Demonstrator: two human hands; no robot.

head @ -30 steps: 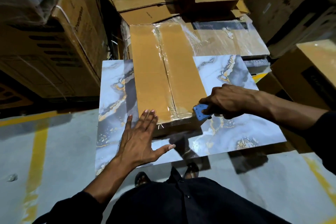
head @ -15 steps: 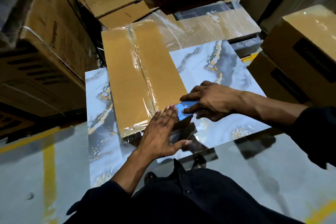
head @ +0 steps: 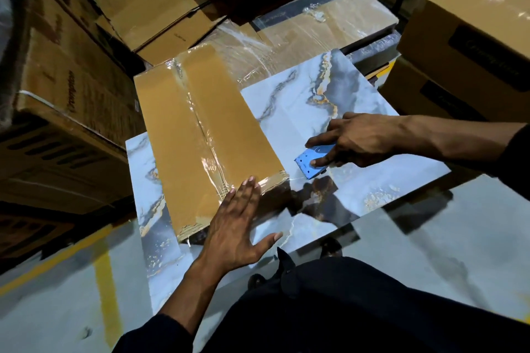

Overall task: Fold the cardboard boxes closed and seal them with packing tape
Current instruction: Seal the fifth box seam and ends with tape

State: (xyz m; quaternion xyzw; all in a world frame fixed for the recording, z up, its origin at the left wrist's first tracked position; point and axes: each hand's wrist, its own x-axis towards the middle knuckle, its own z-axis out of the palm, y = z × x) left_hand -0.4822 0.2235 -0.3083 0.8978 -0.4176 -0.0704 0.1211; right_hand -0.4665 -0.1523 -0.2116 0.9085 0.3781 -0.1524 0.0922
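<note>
One flat brown cardboard box (head: 206, 135), flaps folded shut, lies on a marble-patterned grey and white tabletop (head: 358, 180).

Clear glossy packing tape (head: 200, 126) runs along its centre seam and over the near end. The left hand (head: 235, 226) presses flat on that near end, fingers straight over the taped corner. Just right of that corner, the right hand (head: 355, 137) pinches a blue plastic tape cutter with a toothed edge (head: 311, 162) held over the tabletop. Stacked cardboard cartons (head: 473, 46) stand beyond the right hand.
</note>
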